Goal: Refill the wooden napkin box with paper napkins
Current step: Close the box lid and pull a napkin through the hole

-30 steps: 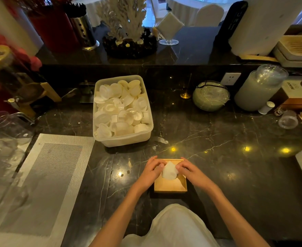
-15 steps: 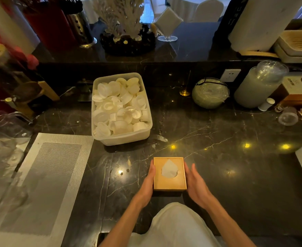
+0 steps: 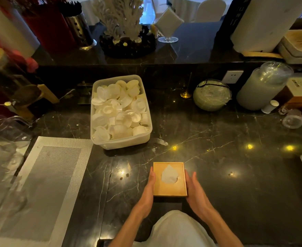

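The wooden napkin box [image 3: 169,179] sat closed on the dark table [image 3: 235,175], a white napkin [image 3: 169,175] peeking through its lid. Left hand [image 3: 149,191] and right hand [image 3: 193,191] flanked it, fingers extended, flat against its sides. The refill looked essentially complete.

Left hand [image 3: 147,193]: flat, fingers straight, palm facing inward.
Right hand [image 3: 194,192]: flat, fingers extended, palm facing inward.
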Available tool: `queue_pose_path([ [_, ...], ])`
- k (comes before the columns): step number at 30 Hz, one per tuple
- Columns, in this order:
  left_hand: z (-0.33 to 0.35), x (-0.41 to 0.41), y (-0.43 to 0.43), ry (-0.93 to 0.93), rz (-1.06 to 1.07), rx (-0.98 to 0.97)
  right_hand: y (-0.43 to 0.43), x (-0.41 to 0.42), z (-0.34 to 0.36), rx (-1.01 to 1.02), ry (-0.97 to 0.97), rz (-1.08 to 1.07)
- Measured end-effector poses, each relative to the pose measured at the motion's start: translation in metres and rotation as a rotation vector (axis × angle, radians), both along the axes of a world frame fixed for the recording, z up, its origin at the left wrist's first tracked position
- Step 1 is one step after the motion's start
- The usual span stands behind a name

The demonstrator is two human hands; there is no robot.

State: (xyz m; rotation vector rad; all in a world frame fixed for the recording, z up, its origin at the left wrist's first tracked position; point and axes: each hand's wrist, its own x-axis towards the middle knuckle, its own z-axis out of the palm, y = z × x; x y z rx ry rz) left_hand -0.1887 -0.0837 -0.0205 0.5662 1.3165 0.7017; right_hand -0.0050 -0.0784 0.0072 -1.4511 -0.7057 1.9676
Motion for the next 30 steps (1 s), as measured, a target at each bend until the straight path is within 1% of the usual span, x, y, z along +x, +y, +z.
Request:
queue_pose_path([
  [3, 0.0, 0.001, 0.01, 0.005, 0.002, 0.014, 0.007, 0.006, -0.001, -0.005, 0.025, 0.011],
  [8, 0.005, 0.015, 0.046, -0.01, -0.024, 0.032, 0.038, 0.018, 0.001, 0.029, 0.005, 0.02],
  [14, 0.015, 0.038, 0.13, -0.057, -0.104, 0.056, 0.116, 0.041, 0.014, 0.077, -0.004, -0.009],
  [18, 0.018, 0.049, 0.193, -0.015, -0.143, 0.099, 0.18, 0.052, 0.019, 0.113, 0.01, -0.017],
  [22, 0.013, 0.056, 0.243, 0.011, -0.146, 0.091, 0.23, 0.055, 0.021, 0.075, -0.019, -0.031],
  [25, 0.009, 0.058, 0.262, 0.015, -0.137, 0.092, 0.25, 0.054, 0.018, 0.064, -0.017, -0.049],
  [30, -0.005, 0.057, 0.267, 0.048, -0.121, 0.084, 0.257, 0.051, 0.001, 0.049, -0.004, -0.066],
])
